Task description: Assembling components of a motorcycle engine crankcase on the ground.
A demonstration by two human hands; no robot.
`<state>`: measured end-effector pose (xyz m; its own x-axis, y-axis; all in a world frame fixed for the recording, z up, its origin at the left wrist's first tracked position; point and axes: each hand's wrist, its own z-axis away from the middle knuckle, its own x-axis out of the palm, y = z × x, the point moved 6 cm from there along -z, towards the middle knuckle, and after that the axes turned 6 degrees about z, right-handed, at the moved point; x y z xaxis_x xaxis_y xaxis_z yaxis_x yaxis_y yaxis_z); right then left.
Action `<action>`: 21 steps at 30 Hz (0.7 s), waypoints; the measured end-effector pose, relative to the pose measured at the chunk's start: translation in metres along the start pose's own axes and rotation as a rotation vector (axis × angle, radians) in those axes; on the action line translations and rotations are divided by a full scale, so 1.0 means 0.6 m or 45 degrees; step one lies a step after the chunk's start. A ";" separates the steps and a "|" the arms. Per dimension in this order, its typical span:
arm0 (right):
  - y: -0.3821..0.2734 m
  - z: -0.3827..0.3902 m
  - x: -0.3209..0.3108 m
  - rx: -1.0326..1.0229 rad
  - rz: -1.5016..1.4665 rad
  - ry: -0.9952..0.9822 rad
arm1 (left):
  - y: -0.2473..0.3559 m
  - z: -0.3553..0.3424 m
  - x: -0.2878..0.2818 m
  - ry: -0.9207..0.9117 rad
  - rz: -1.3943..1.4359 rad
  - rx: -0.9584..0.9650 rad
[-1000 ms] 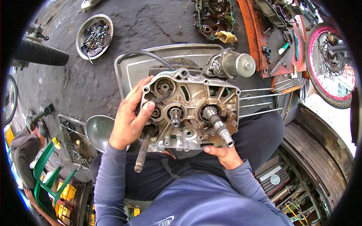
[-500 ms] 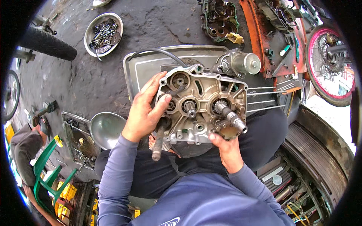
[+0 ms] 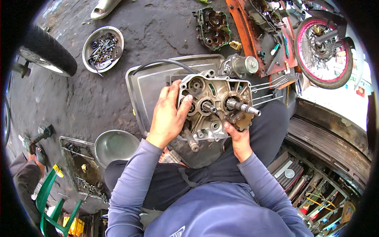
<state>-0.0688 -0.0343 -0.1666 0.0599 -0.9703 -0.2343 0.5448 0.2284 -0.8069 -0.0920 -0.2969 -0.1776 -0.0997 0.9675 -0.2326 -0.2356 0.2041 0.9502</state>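
Between both hands sits a grey metal engine crankcase point(image 3: 215, 93), tilted so its inner face with bearings shows. Shafts stick out of it: a splined shaft point(image 3: 244, 107) at the right, a shorter one point(image 3: 209, 106) in the middle and a dark rod-like shaft point(image 3: 190, 139) at the lower left. My left hand point(image 3: 167, 112) grips the left edge, thumb on the face and fingers round the side. At the lower right edge my right hand point(image 3: 239, 141) holds on, its thumb on the front; its other fingers are hidden beneath.
Behind the crankcase lies a metal tray point(image 3: 136, 85) with a motor-like part point(image 3: 239, 65) near its right end. A bowl of bolts point(image 3: 86, 53) stands far left, an empty-looking bowl point(image 3: 117, 148) near left. Toolbox point(image 3: 316, 193), wheel point(image 3: 304, 51) and a person's leg point(image 3: 25, 173) flank me.
The crankcase has turned and tilted in my hands, its shafts now pointing more to the right. The whole view has shifted, moving the surroundings in the picture. Both hands keep their grip.
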 end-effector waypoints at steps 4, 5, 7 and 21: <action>-0.015 0.007 0.005 -0.002 -0.015 -0.022 | -0.002 -0.001 -0.003 -0.035 0.030 -0.032; -0.017 0.008 0.007 0.019 -0.005 -0.039 | 0.000 -0.002 -0.003 -0.039 0.020 -0.029; -0.013 0.008 0.004 0.068 -0.006 -0.060 | 0.001 -0.001 -0.001 -0.026 0.023 -0.010; -0.171 -0.041 -0.049 -0.611 -0.737 0.064 | 0.001 0.000 0.000 0.004 0.114 -0.043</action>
<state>-0.1468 -0.0273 -0.0905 -0.1696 -0.9436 0.2843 0.0529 -0.2968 -0.9535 -0.0923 -0.2966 -0.1772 -0.1248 0.9811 -0.1479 -0.2577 0.1119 0.9597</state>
